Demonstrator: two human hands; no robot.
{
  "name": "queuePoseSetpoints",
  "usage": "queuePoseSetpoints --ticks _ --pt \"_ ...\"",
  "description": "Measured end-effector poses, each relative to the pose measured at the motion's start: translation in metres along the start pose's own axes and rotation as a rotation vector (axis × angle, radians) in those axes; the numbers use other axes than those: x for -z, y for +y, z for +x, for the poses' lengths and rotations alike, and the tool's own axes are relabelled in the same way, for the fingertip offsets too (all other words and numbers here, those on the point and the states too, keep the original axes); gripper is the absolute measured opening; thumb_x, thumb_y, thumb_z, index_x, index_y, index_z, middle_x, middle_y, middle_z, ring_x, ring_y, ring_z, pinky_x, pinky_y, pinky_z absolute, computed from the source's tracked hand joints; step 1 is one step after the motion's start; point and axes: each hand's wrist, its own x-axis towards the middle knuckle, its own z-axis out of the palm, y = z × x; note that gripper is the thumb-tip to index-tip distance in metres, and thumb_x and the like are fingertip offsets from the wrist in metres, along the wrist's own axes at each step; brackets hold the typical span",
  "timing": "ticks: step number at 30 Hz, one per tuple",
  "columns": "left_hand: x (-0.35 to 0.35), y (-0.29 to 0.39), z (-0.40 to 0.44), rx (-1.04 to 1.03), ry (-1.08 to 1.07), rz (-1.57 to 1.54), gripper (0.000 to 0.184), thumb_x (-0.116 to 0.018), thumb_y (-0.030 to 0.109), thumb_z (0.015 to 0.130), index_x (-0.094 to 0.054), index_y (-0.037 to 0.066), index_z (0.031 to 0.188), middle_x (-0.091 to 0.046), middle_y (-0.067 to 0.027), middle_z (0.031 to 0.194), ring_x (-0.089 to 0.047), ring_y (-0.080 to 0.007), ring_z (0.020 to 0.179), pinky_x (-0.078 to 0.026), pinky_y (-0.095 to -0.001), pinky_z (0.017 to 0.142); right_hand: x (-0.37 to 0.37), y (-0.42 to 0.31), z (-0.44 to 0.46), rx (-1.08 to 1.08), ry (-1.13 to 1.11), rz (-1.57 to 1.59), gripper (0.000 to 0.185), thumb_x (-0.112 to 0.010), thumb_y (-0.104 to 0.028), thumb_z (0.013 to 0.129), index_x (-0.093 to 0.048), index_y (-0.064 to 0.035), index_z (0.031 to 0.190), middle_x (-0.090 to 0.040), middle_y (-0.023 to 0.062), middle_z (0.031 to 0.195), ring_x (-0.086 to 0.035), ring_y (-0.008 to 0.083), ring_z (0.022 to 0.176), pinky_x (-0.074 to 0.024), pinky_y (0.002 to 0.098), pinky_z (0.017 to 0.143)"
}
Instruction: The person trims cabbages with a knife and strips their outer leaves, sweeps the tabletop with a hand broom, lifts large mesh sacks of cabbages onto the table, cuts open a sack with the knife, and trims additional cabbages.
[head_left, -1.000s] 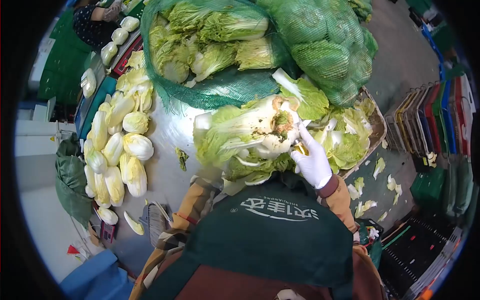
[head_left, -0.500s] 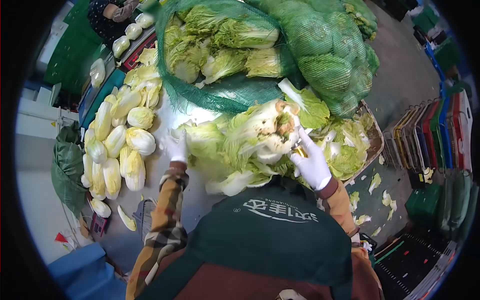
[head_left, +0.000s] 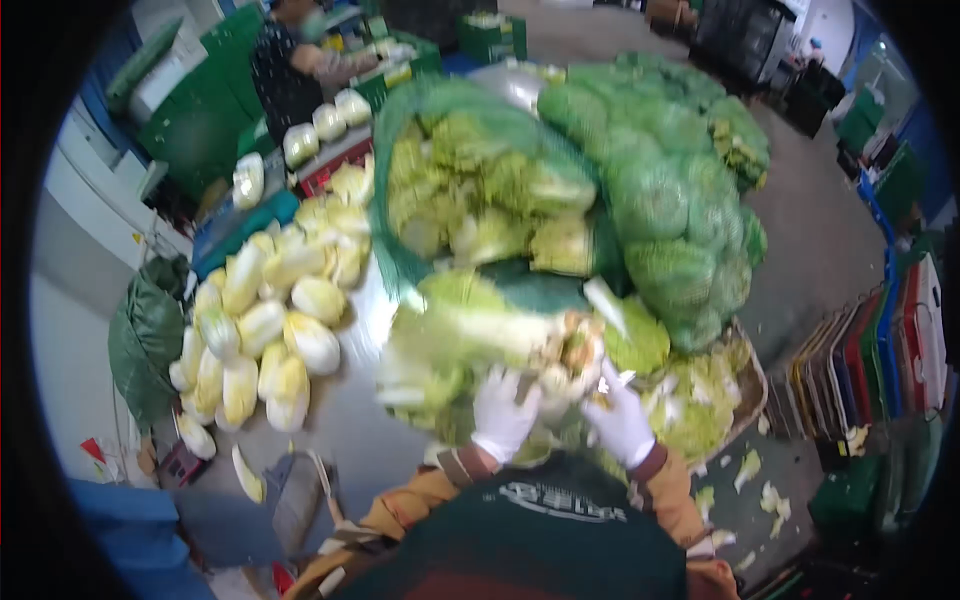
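Note:
A large Chinese cabbage [head_left: 490,335] with loose green outer leaves lies at the middle of the metal table, its browned, cut root end [head_left: 580,352] turned to the right. My white-gloved left hand [head_left: 505,415] presses against its near side, fingers curled onto the leaves. Close by the root end, my gloved right hand [head_left: 618,425] is closed around what looks like a small knife [head_left: 625,378]; only a shiny bit shows and the rest is hidden in the fingers. Blur smears the cabbage's leafy end.
Trimmed yellow cabbages [head_left: 262,325] are heaped on the left. An open green net bag [head_left: 400,245] of cabbages stands beyond my hands, beside a full net sack [head_left: 660,190]. Cut leaves fill a bin [head_left: 745,385] on the right. A co-worker [head_left: 285,70] stands at the far left.
My left hand has moved right, from the table beside the leaves onto the cabbage. The cabbage's leafy end has swung left. The head view has tilted up, showing more of the room.

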Motion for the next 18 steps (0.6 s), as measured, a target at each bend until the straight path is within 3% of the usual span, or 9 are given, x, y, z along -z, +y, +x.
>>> queuePoseSetpoints --ticks 1,4,5,6,8,11,13,16,18 --pt "0.002 0.000 0.005 0.071 -0.089 -0.057 0.028 -0.069 0.023 0.075 -0.067 0.003 0.096 -0.065 -0.0200 0.095 -0.062 -0.0368 0.083 -0.050 -0.0422 0.071 -0.003 0.001 -0.001 0.014 0.001 -0.052 0.071 -0.059 -0.002 0.086 -0.024 0.0005 0.148 -0.055 0.0186 0.129 -0.056 0.0103 0.052 -0.0488 0.0265 0.046" --pt "-0.002 -0.007 0.009 0.153 -0.228 -0.111 0.031 -0.073 0.023 0.071 -0.069 0.003 0.093 -0.068 -0.0168 0.079 -0.065 -0.0355 0.072 -0.052 -0.0423 0.067 -0.012 -0.001 -0.004 0.041 0.012 -0.065 0.076 -0.057 0.000 0.086 -0.018 -0.0038 0.151 -0.061 0.0173 0.115 -0.056 0.0106 0.051 -0.0489 0.0260 0.047" --pt "0.002 0.008 0.013 0.092 -0.100 -0.373 0.038 -0.076 0.015 0.071 -0.067 0.000 0.105 -0.068 -0.0174 0.098 -0.067 -0.0286 0.087 -0.052 -0.0357 0.077 -0.013 -0.005 -0.005 0.018 0.017 -0.106 0.076 -0.058 -0.003 0.086 -0.018 -0.0044 0.151 -0.064 0.0157 0.101 -0.058 0.0130 0.051 -0.0501 0.0276 0.048" --pt "-0.008 0.003 0.012 0.140 -0.084 -0.526 0.040 -0.079 0.015 0.070 -0.067 -0.002 0.105 -0.070 -0.0132 0.099 -0.067 -0.0247 0.090 -0.052 -0.0352 0.081 -0.014 -0.011 -0.008 -0.012 0.019 -0.143 0.076 -0.059 -0.005 0.087 -0.019 -0.0049 0.151 -0.066 0.0142 0.087 -0.060 0.0155 0.050 -0.0513 0.0292 0.048" --pt "-0.008 0.008 0.014 0.097 -0.091 -0.435 0.043 -0.074 0.012 0.077 -0.061 -0.002 0.116 -0.067 -0.0133 0.111 -0.064 -0.0230 0.101 -0.051 -0.0342 0.087 -0.017 -0.019 -0.010 0.008 0.014 -0.239 0.076 -0.058 -0.009 0.087 -0.017 -0.0052 0.151 -0.065 0.0148 0.077 -0.062 0.0197 0.049 -0.0523 0.0316 0.050" --pt "-0.056 -0.053 0.000 0.317 -0.146 -0.640 0.057 -0.068 0.034 0.083 -0.055 0.003 0.130 -0.059 -0.0146 0.127 -0.056 -0.0262 0.117 -0.045 -0.0387 0.098 -0.021 -0.012 -0.008 0.049 0.010 -0.324 0.077 -0.057 -0.016 0.086 -0.017 -0.0050 0.151 -0.064 0.0180 0.069 -0.063 0.0273 0.051 -0.0529 0.0371 0.054" --pt "-0.064 -0.065 -0.001 0.482 -0.166 -1.197 0.061 -0.060 0.043 0.087 -0.051 0.004 0.134 -0.053 -0.0147 0.134 -0.048 -0.0244 0.126 -0.039 -0.0382 0.104 -0.024 -0.013 -0.007 0.094 0.001 -0.431 0.077 -0.058 -0.018 0.086 -0.017 -0.0049 0.150 -0.063 0.0201 0.067 -0.062 0.0324 0.053 -0.0522 0.0406 0.057" --pt "-0.066 -0.078 0.000 0.468 -0.316 -1.156 0.065 -0.036 0.050 0.097 -0.037 0.006 0.144 -0.039 -0.0139 0.147 -0.037 -0.0247 0.135 -0.031 -0.0385 0.111 -0.031 -0.003 -0.004 0.145 0.076 -0.606 0.075 -0.060 -0.024 0.086 -0.023 -0.0088 0.150 -0.063 0.0199 0.065 -0.066 0.0336 0.060 -0.0529 0.0405 0.063" --pt "-0.071 -0.089 0.004 0.297 -0.387 -0.835 0.060 -0.033 0.045 0.099 -0.033 0.006 0.146 -0.037 -0.0135 0.148 -0.038 -0.0267 0.134 -0.032 -0.0397 0.112 -0.033 -0.002 -0.004 0.162 0.114 -0.677 0.075 -0.060 -0.024 0.086 -0.023 -0.0095 0.150 -0.063 0.0198 0.065 -0.066 0.0342 0.062 -0.0527 0.0418 0.064"
